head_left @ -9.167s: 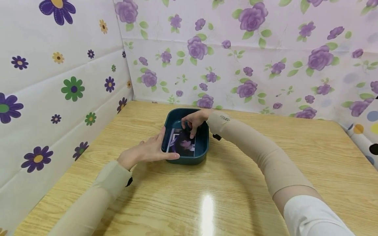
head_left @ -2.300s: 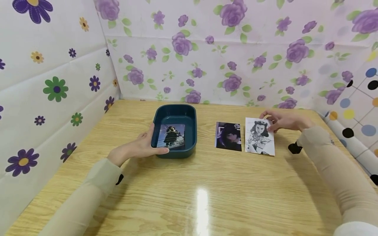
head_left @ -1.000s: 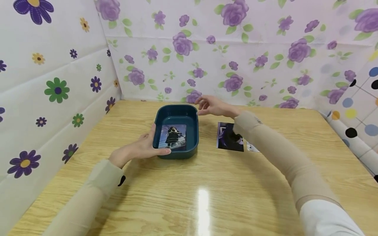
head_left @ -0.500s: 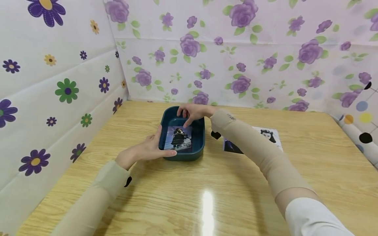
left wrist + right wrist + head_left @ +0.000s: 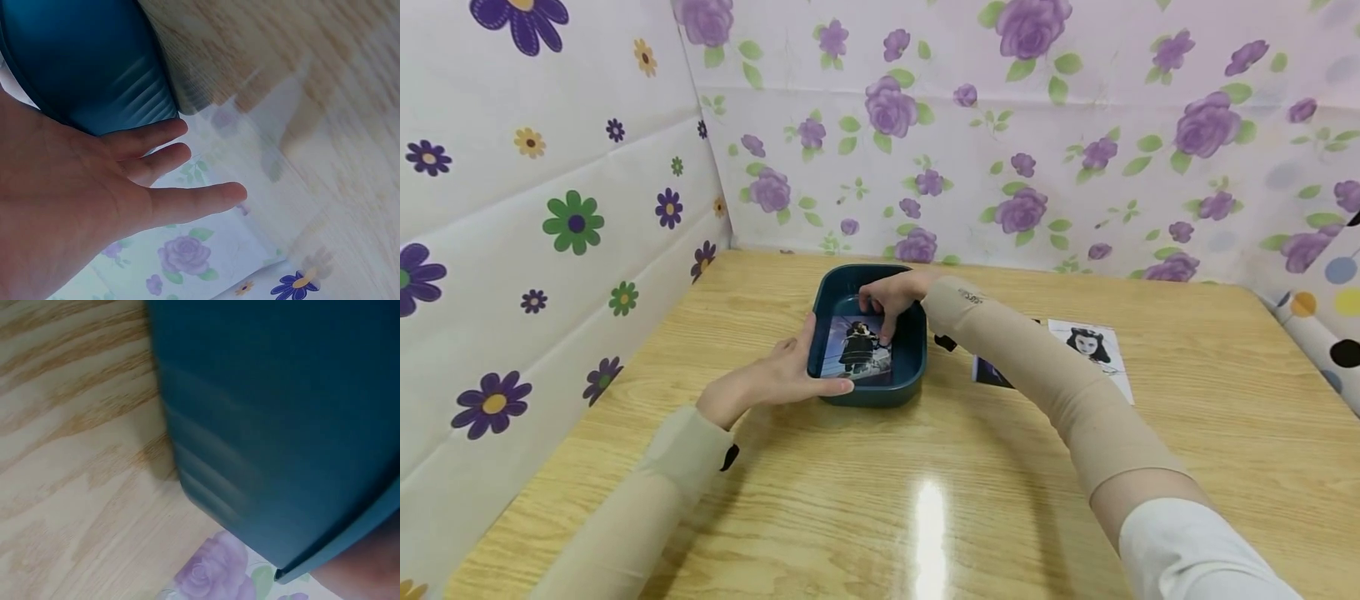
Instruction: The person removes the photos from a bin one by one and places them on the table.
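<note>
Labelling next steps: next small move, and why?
Probably pinch the photo in the dish with the right hand and lift it out: that hand is over its edge, the left hand rests against the dish, and two other photos lie outside on the table.

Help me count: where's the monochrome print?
In the head view, the monochrome print lies on the table right of the dark print, partly hidden by the right sleeve.

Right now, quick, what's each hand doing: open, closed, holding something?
Left hand: open, straight fingers against the blue tub.
Right hand: inside the tub, at the photo; whether it grips can't be told.
</note>
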Available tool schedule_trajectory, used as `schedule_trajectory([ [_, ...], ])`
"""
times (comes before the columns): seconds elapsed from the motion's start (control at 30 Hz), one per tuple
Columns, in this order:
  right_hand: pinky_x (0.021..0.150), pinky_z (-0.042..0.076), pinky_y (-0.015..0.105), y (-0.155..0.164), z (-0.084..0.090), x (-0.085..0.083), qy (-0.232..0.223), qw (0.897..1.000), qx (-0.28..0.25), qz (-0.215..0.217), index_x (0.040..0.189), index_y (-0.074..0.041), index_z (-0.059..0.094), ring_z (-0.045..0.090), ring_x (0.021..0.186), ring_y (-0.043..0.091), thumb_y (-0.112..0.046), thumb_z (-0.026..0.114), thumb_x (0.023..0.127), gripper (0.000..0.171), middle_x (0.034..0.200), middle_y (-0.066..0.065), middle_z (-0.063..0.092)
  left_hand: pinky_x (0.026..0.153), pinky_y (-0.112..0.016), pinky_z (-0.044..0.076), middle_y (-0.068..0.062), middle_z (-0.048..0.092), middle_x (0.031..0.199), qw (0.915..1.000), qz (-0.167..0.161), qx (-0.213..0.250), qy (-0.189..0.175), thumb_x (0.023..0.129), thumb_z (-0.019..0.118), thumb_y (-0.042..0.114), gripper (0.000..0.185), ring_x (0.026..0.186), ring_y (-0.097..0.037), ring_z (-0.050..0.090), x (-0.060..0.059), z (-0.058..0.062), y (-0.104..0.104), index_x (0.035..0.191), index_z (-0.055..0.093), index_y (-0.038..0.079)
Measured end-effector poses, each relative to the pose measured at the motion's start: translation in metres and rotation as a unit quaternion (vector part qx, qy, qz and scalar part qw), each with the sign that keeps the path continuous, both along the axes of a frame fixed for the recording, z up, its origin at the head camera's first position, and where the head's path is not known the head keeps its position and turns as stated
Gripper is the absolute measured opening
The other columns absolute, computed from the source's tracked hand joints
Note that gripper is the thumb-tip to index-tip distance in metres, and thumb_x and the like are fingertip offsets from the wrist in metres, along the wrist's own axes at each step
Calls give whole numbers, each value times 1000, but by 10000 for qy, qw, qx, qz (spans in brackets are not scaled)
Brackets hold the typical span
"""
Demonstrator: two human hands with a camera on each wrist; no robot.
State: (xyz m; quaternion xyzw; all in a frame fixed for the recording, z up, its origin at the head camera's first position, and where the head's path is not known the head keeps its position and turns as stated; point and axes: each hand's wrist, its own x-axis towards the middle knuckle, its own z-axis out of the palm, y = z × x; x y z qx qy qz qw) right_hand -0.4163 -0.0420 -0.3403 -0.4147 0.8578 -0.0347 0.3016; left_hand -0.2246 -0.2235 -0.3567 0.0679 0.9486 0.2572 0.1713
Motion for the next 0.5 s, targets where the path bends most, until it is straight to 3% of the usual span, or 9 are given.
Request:
schedule_trajectory([
  [0.27, 95, 44, 36, 1, -6, 1, 155, 9999, 9, 7, 128, -12, 44, 48, 108, 23, -37, 85, 72, 74, 124, 10, 49, 114, -65, 15, -25, 5, 160, 10000, -25, 40, 40, 77, 59, 76, 129, 146, -49, 4, -1, 0, 0, 149, -31, 16],
  [0.5, 89, 43, 34, 2, -7, 5, 300, 9993, -221, -97, 126, -12, 40, 49, 103, 22, -33, 85, 73, 72, 119, 10, 50, 115, -65, 14, -24, 2, 161, 9999, -79, 111, 30, 77, 59, 75, 128, 147, -48, 3, -2, 0, 0, 148, -31, 17],
])
